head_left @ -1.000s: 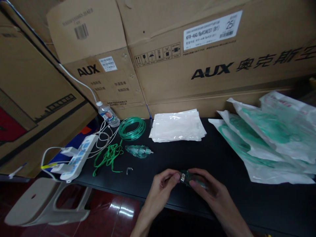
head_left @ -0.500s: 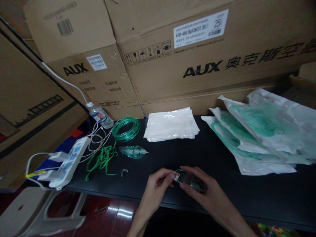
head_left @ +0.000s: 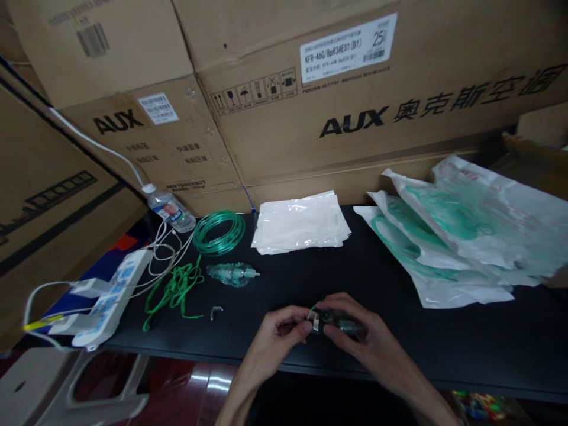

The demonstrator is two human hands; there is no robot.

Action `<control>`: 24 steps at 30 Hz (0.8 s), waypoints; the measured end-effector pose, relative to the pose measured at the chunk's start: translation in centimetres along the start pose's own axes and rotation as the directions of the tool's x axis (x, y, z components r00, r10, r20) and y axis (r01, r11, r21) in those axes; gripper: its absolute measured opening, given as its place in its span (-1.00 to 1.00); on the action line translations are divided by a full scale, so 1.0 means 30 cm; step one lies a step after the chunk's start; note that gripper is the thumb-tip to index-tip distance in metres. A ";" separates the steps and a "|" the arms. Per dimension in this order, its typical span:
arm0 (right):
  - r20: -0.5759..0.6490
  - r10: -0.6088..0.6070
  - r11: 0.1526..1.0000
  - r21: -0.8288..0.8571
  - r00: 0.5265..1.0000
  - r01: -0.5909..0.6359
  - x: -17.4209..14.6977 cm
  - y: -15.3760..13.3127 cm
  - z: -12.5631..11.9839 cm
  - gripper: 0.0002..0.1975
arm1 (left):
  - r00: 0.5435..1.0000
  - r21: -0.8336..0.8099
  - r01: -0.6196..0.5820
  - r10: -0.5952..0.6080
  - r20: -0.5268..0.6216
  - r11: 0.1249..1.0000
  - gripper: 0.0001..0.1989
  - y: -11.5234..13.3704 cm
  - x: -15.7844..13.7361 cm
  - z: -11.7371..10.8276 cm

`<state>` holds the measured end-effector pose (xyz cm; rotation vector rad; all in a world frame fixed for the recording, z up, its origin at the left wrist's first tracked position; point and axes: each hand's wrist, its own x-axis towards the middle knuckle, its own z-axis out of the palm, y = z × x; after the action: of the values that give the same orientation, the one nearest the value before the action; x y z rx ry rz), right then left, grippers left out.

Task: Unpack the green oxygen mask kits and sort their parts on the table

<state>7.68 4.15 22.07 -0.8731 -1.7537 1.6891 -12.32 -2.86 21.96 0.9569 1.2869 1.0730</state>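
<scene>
Close to the table's front edge, my right hand (head_left: 364, 334) is wrapped round a clear greenish oxygen mask (head_left: 348, 326), whose body is partly hidden by the fingers. My left hand (head_left: 284, 334) pinches the near-left end of the same mask, thumb beside its small metal nose clip (head_left: 316, 321). To the left on the table lies a second clear green mask-like piece (head_left: 233, 274) with a pale nozzle. Near it are a bundle of green elastic strap (head_left: 177, 290), a coil of green tubing (head_left: 219, 233) and a small clear bent connector (head_left: 216, 312).
A stack of white pouches (head_left: 299, 225) lies at the back. Several sealed packs (head_left: 464, 293) with green tubing fill the right side. A power strip (head_left: 113, 302) with cables and a plastic bottle (head_left: 172, 211) stand left. Large cardboard boxes (head_left: 266, 148) wall off the back.
The view has shifted slightly, so the table items appear a little further left. Both hands keep hold of the mask, which is turned slightly so the metal clip sits more upright.
</scene>
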 end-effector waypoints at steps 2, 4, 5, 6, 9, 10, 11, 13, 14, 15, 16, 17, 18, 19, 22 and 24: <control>-0.005 -0.028 0.999 -0.024 1.000 0.028 0.004 0.007 -0.001 -0.77 | 1.000 -0.003 -0.010 0.010 -0.002 1.000 -0.72 -0.010 0.002 0.001; -0.021 -0.064 0.996 -0.056 0.998 0.063 0.006 0.013 0.002 -0.77 | 1.000 -0.006 -0.023 0.023 -0.017 1.000 -0.72 -0.018 0.003 0.004; -0.033 -0.085 0.994 -0.078 0.996 0.082 0.007 0.015 0.004 -0.77 | 0.999 -0.009 -0.030 0.030 -0.031 0.999 -0.72 -0.020 0.004 0.006; -0.047 -0.110 0.989 -0.107 0.993 0.104 0.007 0.016 0.006 -0.76 | 0.998 -0.011 -0.038 0.038 -0.045 0.999 -0.71 -0.022 0.005 0.008; -0.096 -0.172 0.959 -0.244 0.980 0.144 0.003 0.014 0.012 -0.72 | 0.992 -0.017 -0.066 0.064 -0.105 0.998 -0.69 -0.024 0.005 0.014; -0.104 -0.176 0.948 -0.287 0.979 0.140 0.002 0.013 0.013 -0.70 | 0.990 -0.018 -0.074 0.071 -0.123 0.997 -0.69 -0.023 0.005 0.017; -0.108 -0.167 0.939 -0.320 0.980 0.125 0.001 0.011 0.014 -0.67 | 0.988 -0.017 -0.081 0.078 -0.136 0.997 -0.70 -0.023 0.004 0.019; -0.099 -0.122 0.935 -0.346 0.988 0.081 -0.001 0.008 0.012 -0.63 | 0.984 -0.013 -0.096 0.093 -0.149 0.995 -0.71 -0.022 0.002 0.022; -0.090 -0.096 0.937 -0.345 0.991 0.059 -0.001 0.006 0.010 -0.61 | 0.984 -0.011 -0.101 0.098 -0.147 0.995 -0.72 -0.021 0.001 0.022; -0.080 -0.069 0.940 -0.340 0.994 0.038 -0.001 0.003 0.008 -0.61 | 0.985 -0.010 -0.104 0.101 -0.138 0.995 -0.72 -0.022 0.000 0.022; -0.067 -0.044 0.944 -0.330 0.997 0.019 -0.001 -0.001 0.005 -0.61 | 0.987 -0.010 -0.102 0.100 -0.126 0.995 -0.73 -0.022 0.000 0.022; -0.052 -0.023 0.950 -0.313 0.998 0.005 -0.001 -0.005 0.002 -0.62 | 0.989 -0.012 -0.098 0.096 -0.112 0.995 -0.73 -0.024 0.000 0.020; -0.035 -0.003 0.957 -0.290 0.999 -0.007 -0.001 -0.010 -0.001 -0.62 | 0.991 -0.015 -0.090 0.088 -0.098 0.996 -0.74 -0.026 0.000 0.019; -0.018 0.012 0.964 -0.264 1.000 -0.017 -0.001 -0.016 -0.003 -0.63 | 0.993 -0.017 -0.081 0.079 -0.086 0.997 -0.75 -0.028 0.000 0.017; 0.009 0.038 0.981 -0.189 0.999 -0.036 -0.004 -0.030 -0.009 -0.70 | 0.995 -0.019 -0.068 0.066 -0.080 0.998 -0.77 -0.037 0.002 0.014; 0.013 0.051 0.986 -0.161 0.999 -0.048 -0.005 -0.035 -0.010 -0.73 | 0.993 -0.010 -0.077 0.076 -0.088 0.997 -0.78 -0.043 0.003 0.015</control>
<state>7.90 4.23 23.14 -0.9832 -1.9155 1.6067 -11.78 -3.09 20.72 0.9650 1.3215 1.1929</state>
